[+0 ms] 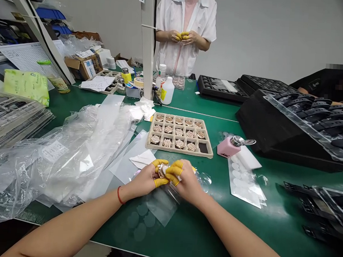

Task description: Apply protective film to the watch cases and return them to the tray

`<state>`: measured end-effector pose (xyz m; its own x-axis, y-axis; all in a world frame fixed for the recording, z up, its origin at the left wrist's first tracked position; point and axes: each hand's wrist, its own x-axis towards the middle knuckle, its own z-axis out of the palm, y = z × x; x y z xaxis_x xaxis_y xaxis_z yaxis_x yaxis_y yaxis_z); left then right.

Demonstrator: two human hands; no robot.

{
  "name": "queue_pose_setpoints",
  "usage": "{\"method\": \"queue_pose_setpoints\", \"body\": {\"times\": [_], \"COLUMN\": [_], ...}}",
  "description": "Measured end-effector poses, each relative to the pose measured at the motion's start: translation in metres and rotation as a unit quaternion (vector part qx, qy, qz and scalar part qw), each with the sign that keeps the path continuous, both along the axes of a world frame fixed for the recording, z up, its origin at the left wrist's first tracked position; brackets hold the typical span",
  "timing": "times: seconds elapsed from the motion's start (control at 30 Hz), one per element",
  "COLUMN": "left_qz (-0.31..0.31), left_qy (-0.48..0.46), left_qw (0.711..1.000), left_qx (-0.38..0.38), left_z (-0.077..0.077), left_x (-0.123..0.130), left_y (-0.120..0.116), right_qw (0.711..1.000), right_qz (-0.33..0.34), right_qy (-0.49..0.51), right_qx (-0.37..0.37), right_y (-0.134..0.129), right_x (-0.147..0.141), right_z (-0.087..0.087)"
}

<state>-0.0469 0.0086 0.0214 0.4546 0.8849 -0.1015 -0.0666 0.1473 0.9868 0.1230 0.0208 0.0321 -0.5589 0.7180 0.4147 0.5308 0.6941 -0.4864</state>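
Note:
A gold-toned watch case [162,171] is pinched in the yellow finger-cotted fingertips of my left hand [149,177]. My right hand [183,177], also in yellow finger cots, is closed over the case's right side. A small white piece, possibly a folded wipe, shows between its fingers and the case. Just beyond both hands lies a beige compartment tray [181,152] with similar watch cases; its near right compartment shows only a dark bottom. A white wipe [143,159] lies behind my left hand. Under the hands is a clear film sheet [162,207] with round pieces.
A pink pump bottle [229,147] stands right of the tray, beside a sheet of round stickers [243,181]. Plastic bags [71,149] heap up on the left. Black watch straps [314,207] and a black strap tray [290,132] occupy the right. Across the table stands a co-worker [185,36].

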Motion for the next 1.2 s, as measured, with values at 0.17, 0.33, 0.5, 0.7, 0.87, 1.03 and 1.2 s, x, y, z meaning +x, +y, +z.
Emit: {"method": "queue_pose_setpoints", "body": {"times": [0.17,0.33,0.5,0.7,0.87,1.03,1.2], "left_qz": [0.029,0.159,0.186,0.130,0.100,0.071,0.024], "left_qy": [0.020,-0.015,-0.056,-0.023,0.011,0.040,0.085], "left_qw": [0.999,0.987,0.981,0.991,0.994,0.994,0.993], "left_qx": [0.002,-0.005,-0.030,0.028,0.051,0.068,0.078], "left_z": [-0.003,0.002,0.011,0.016,0.012,0.009,0.009], "left_x": [0.001,-0.003,-0.009,-0.012,-0.013,-0.013,-0.011], "left_y": [0.002,0.014,0.019,0.012,0.012,0.011,0.008], "right_qw": [0.997,0.980,0.966,0.854,0.850,0.927,0.961], "right_qz": [-0.067,-0.108,-0.074,-0.056,-0.033,-0.076,-0.062], "right_qy": [0.017,0.057,0.064,0.205,0.146,0.067,-0.029], "right_qx": [-0.039,-0.159,-0.239,-0.475,-0.504,-0.360,-0.266], "right_y": [0.006,0.014,0.003,0.006,0.010,0.018,0.012], "right_x": [0.003,0.019,0.018,0.016,0.025,0.032,0.027], "right_z": [-0.002,0.006,0.005,0.004,0.010,0.016,0.017]}}
